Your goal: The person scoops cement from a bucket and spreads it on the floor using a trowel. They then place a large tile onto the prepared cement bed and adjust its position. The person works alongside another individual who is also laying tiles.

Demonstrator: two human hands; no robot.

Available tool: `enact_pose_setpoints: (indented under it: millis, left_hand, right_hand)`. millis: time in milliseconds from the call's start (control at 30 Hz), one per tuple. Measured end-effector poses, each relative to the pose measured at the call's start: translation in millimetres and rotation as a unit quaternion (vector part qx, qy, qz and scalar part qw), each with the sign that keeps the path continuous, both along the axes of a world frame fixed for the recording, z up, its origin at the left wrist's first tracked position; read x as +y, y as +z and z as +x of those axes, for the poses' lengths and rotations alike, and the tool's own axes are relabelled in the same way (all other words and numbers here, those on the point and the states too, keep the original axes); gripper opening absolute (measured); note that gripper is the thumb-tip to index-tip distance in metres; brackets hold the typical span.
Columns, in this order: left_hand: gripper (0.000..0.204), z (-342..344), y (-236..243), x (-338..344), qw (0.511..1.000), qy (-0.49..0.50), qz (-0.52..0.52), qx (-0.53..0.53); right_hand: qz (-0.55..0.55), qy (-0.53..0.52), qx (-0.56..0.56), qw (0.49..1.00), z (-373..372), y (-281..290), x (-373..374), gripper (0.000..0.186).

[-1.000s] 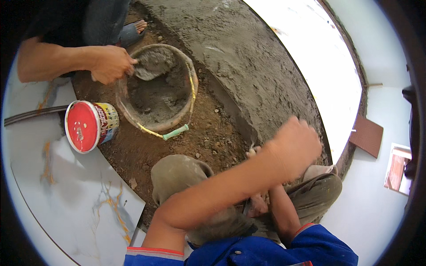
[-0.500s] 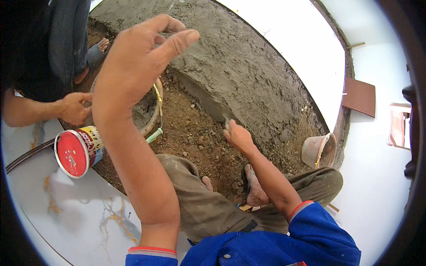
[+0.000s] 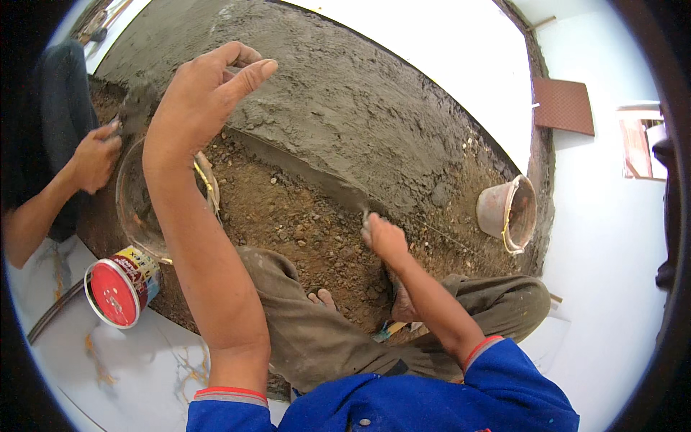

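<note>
My left hand (image 3: 198,93) is raised over the grey mortar bed (image 3: 345,108), its grip released, fingers spread and holding nothing. My right hand (image 3: 381,236) is low at the mortar's edge on the brown soil (image 3: 288,209), clenched around a small trowel (image 3: 360,205) I can barely see. Another person's hand (image 3: 93,155) reaches to the mixing bucket (image 3: 133,209). Beside it, a round can with a red lid (image 3: 115,291) and a colourful label lies on its side on the white marbled tile (image 3: 144,367). A dirty bucket (image 3: 507,212) lies tipped to my right.

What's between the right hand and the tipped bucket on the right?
In the head view, only bare brown soil with pebbles along the grey mortar bed's edge separates the right hand from the tipped bucket; nothing else lies there.
</note>
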State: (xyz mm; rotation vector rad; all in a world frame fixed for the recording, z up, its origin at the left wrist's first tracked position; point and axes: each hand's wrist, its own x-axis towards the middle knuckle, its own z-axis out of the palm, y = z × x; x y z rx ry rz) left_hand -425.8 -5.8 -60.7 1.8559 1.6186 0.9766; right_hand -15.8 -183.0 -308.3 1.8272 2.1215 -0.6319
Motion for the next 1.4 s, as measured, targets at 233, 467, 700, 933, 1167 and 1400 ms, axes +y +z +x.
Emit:
enact_pose_setpoints:
  millis: [233,467,700,933,1167,1400]
  left_hand:
    - [0.049,30.5,-6.9,16.7,0.998,-0.059,-0.017,0.033]
    - [0.050,38.7,-4.5,25.6,0.999,-0.015,-0.028,0.018]
    - [0.051,47.5,2.1,23.7,0.999,-0.050,0.018,0.010]
    - [0.049,35.4,8.3,16.7,0.997,-0.020,-0.014,0.078]
    - [0.047,38.4,4.4,11.2,0.996,-0.011,-0.046,0.080]
    - [0.048,30.6,16.6,0.8,0.993,0.034,-0.058,0.096]
  right_hand:
    - [-0.085,-0.082,-0.129,0.985,137.6,34.7,-57.5,0.035]
    - [0.244,-0.179,0.017,0.953,149.8,-13.9,-27.9,0.036]
    - [0.118,-0.189,-0.022,0.975,141.9,-42.6,3.8,0.032]
    - [0.112,-0.169,0.020,0.979,139.6,-19.1,-1.9,0.031]
    - [0.312,-0.050,0.087,0.945,62.3,-10.7,13.9,0.037]
    - [-0.131,-0.233,0.335,0.904,-169.3,-6.9,85.3,0.050]
